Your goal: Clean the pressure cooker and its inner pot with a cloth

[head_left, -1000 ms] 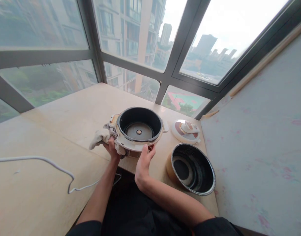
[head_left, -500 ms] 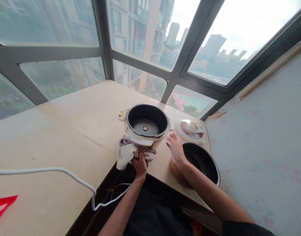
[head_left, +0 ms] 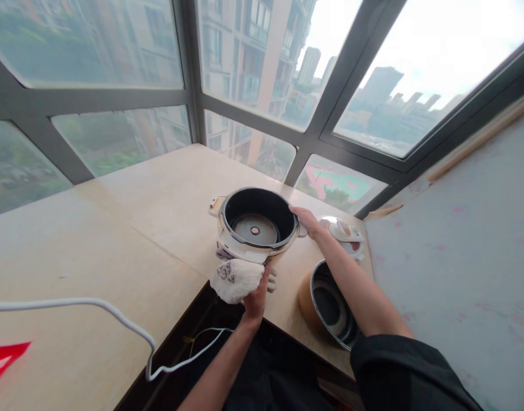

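An open cream rice cooker body [head_left: 230, 242] with a dark inside stands on the wooden counter [head_left: 116, 228]. My left hand [head_left: 257, 297] is closed on a white patterned cloth [head_left: 235, 279] pressed against the cooker's front side. My right hand [head_left: 307, 221] rests on the cooker's right rim, fingers curled over it. The loose inner pot [head_left: 326, 302] sits to the right, partly behind my right forearm. The cooker's lid [head_left: 345, 233] lies beyond it, near the window.
A white power cord [head_left: 95, 305] trails over the counter at the left and hangs down over its inner edge. A red shape [head_left: 3, 357] shows at the lower left edge. Windows run along the back; a pale wall [head_left: 459, 245] closes the right side.
My right hand has moved from above the inner pot up to the cooker's right rim. My left hand has bunched the cloth and shifted it along the cooker's front.
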The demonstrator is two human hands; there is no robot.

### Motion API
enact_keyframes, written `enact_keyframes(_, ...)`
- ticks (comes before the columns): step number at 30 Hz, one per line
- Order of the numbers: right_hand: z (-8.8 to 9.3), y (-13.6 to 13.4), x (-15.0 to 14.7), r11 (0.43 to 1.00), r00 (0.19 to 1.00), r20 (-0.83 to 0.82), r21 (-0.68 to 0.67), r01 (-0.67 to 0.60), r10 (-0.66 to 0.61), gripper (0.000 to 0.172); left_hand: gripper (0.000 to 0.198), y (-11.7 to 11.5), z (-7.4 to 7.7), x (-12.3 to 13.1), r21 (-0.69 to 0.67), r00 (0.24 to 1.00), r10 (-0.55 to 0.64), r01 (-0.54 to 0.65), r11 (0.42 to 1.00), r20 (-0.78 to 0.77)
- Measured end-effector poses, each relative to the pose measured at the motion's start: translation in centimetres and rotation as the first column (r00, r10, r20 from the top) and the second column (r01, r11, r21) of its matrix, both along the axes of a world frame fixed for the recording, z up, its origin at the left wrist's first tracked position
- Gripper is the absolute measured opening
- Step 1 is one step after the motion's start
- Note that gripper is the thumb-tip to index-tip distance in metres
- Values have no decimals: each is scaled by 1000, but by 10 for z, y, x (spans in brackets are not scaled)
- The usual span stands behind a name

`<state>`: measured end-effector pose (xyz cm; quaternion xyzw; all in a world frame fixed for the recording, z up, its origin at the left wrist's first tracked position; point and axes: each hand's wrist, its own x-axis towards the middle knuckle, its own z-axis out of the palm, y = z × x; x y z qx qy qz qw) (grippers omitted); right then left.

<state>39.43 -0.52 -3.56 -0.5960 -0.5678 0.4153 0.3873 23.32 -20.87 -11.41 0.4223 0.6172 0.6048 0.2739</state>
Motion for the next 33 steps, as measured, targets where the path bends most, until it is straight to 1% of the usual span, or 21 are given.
enact_keyframes(2, -5, -7, -1, 1000, 999, -35, 27, 16, -15, 53, 46, 7, 3, -2, -38, 995, -12, 16, 999, 102)
enact_keyframes(3, -7, -11, -3, 998, 998, -50, 43, 35, -33, 53, 46, 11, 3, -4, -43, 990, 1, 5, 999, 141)
enact_keyframes(4, -9, -14, -5, 997, 996, -64, 57, 60, -56, 52, 43, 16, 2, -9, -33, 987, 26, -21, 999, 159)
enact_keyframes(6, -12, -22, -12, 990, 990, -88, 77, 118, -111, 48, 32, 25, -2, -24, 31, 983, 105, -111, 993, 153)
enact_keyframes(7, -14, -27, -18, 986, 986, -99, 83, 145, -136, 46, 28, 30, -5, -34, 73, 980, 136, -147, 986, 144)
enact_keyframes(9, -17, -38, -31, 975, 975, -124, 97, 199, -187, 42, 31, 39, -14, -57, 125, 973, 157, -179, 976, 168)
enact_keyframes(13, -20, -73, -69, 938, 936, -190, 124, 323, -297, 37, 47, 57, -30, -111, 147, 936, 120, -176, 973, 330)
enact_keyframes(15, -21, -95, -94, 933, 917, -246, 101, 346, -314, 37, 55, 69, -34, -141, 154, 924, 140, -205, 967, 355)
enact_keyframes(17, -21, -117, -121, 938, 902, -302, 58, 341, -310, 45, 59, 81, -33, -168, 204, 919, 146, -233, 951, 366)
enact_keyframes(19, -23, -139, -146, 943, 886, -345, 6, 333, -311, 63, 63, 92, -27, -190, 236, 921, 168, -261, 936, 352)
enact_keyframes(21, -25, -156, -165, 955, 881, -378, -35, 295, -286, 80, 62, 98, -20, -203, 250, 919, 221, -310, 917, 326)
enact_keyframes(22, -25, -163, -170, 963, 883, -389, -42, 267, -261, 85, 60, 98, -17, -205, 251, 914, 252, -338, 907, 319)
enact_keyframes(24, -26, -172, -173, 980, 895, -402, -22, 200, -191, 87, 56, 93, -12, -200, 229, 896, 300, -383, 895, 326)
enact_keyframes(25, -25, -172, -170, 985, 901, -403, -6, 173, -161, 84, 55, 88, -12, -193, 208, 884, 323, -406, 890, 339)
enact_keyframes(27, -23, -164, -157, 986, 912, -384, 18, 167, -148, 80, 54, 72, -13, -173, 148, 856, 365, -440, 886, 365)
enact_keyframes(29, -16, -141, -140, 967, 918, -324, 34, 253, -229, 83, 57, 55, -19, -147, 111, 831, 427, -492, 864, 356)
enact_keyframes(30, -11, -124, -132, 947, 917, -288, 83, 309, -274, 84, 58, 46, -23, -132, 104, 835, 441, -496, 862, 328)
enact_keyframes(31, -6, -103, -124, 932, 920, -261, 139, 335, -292, 81, 56, 37, -27, -118, 95, 849, 444, -486, 869, 286)
enact_keyframes(32, 1, -80, -118, 930, 935, -232, 191, 315, -269, 75, 52, 30, -33, -103, 88, 866, 436, -467, 880, 246)
enact_keyframes(33, 8, -55, -113, 933, 952, -206, 235, 271, -225, 67, 48, 23, -39, -90, 82, 897, 389, -412, 907, 212)
